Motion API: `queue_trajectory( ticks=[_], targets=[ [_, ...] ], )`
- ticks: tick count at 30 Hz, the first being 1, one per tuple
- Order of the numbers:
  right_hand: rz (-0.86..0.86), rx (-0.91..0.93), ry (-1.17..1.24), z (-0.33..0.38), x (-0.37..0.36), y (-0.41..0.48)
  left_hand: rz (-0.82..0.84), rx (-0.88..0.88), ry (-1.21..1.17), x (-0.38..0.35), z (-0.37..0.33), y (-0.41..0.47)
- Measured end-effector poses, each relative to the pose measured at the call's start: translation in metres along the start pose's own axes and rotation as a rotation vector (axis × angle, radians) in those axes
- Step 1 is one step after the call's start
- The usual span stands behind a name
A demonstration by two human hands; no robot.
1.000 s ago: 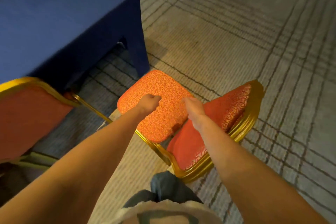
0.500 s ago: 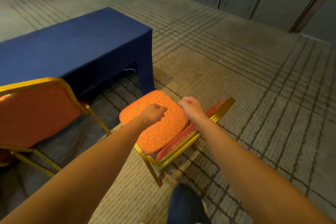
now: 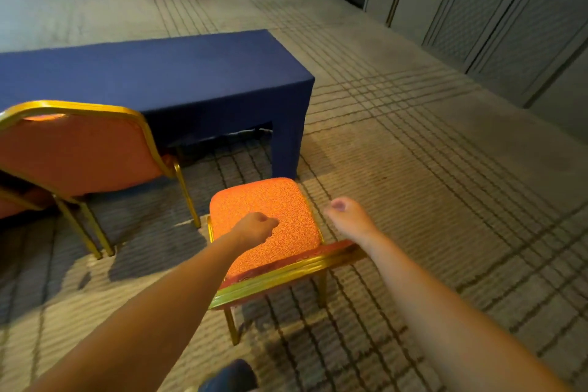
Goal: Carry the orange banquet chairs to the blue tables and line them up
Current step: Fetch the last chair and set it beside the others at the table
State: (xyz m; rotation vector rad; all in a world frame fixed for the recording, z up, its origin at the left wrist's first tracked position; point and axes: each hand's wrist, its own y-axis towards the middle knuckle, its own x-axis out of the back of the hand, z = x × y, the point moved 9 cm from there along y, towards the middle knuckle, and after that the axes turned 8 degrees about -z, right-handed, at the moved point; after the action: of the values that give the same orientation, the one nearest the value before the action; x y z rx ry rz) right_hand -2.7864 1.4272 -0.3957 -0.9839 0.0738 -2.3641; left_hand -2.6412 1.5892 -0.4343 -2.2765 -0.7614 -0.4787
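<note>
The orange chair (image 3: pixel 286 200), tilted a moment before, stood level at the counter's (image 3: pixel 191 73) near corner. Both hands had let go, empty: left hand (image 3: pixel 254 227) fisted over its seat, right hand (image 3: pixel 346 216) curled just right. A second chair (image 3: pixel 79 149) sat left of that corner, with bare carpet (image 3: pixel 445 200) to its right.

Orange swirl-patterned chair (image 3: pixel 280 200), blue table (image 3: pixel 159 73)

Both forearms (image 3: pixel 165 312) are bare, and a rounded dark blue shoe or knee (image 3: pixel 229 376) shows at bottom.
</note>
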Motion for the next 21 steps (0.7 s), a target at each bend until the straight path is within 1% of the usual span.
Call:
queue_trajectory(
  ticks=[3, 6, 10, 13, 17, 21],
  targets=[
    [0.092, 0.002, -0.089, -0.013, -0.011, 0.020, -0.033, 0.063, 0.006, -0.002, 0.015, 0.008],
    [0.225, -0.005, -0.180, -0.022, -0.033, 0.042, -0.075, 0.157, -0.008, 0.003, 0.033, 0.022],
    [0.322, -0.012, -0.301, -0.034, -0.060, 0.079, -0.131, 0.263, -0.046, 0.010, 0.059, 0.045],
    [0.378, -0.026, -0.390, -0.048, -0.073, 0.093, -0.134, 0.356, -0.036, 0.008, 0.080, 0.052],
    [0.455, -0.045, -0.538, -0.077, -0.080, 0.106, -0.120, 0.473, 0.068, -0.002, 0.109, 0.052],
    [0.511, -0.053, -0.630, -0.100, -0.084, 0.116, -0.075, 0.516, 0.138, -0.016, 0.118, 0.047]
  ],
)
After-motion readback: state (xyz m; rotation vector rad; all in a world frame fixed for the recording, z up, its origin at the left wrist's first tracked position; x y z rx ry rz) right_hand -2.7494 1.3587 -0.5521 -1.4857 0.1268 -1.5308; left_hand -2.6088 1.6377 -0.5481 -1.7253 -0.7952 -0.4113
